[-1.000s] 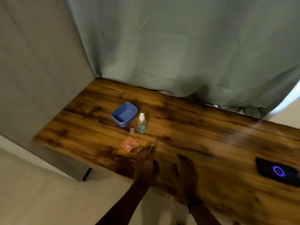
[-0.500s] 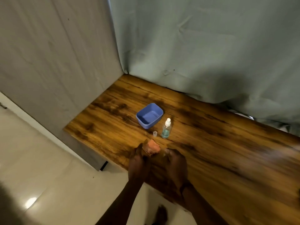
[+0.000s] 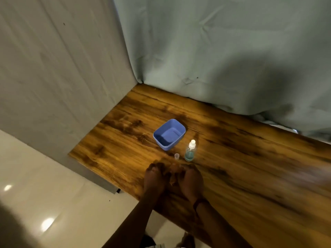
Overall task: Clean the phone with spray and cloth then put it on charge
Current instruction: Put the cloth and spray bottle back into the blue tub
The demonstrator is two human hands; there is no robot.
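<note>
My left hand [image 3: 155, 178] and my right hand [image 3: 191, 179] are side by side at the near edge of the wooden table [image 3: 250, 167]. Both close on a small orange cloth [image 3: 174, 171], which mostly hides between them. Just beyond my fingers stands a clear spray bottle [image 3: 190, 151] with blue-green liquid and a white nozzle. Its small clear cap [image 3: 176, 156] stands to its left. The phone and its charger are out of view.
An empty blue plastic tub [image 3: 169, 134] sits behind the bottle. A grey-green curtain [image 3: 215, 59] hangs along the table's back edge and a grey fabric panel [image 3: 53, 68] closes its left end. Glossy pale floor [image 3: 44, 203] lies below left.
My view has swung left, so the phone on its glowing charger left the frame. Both hands moved to the orange cloth and took hold of it, gathering it between them.
</note>
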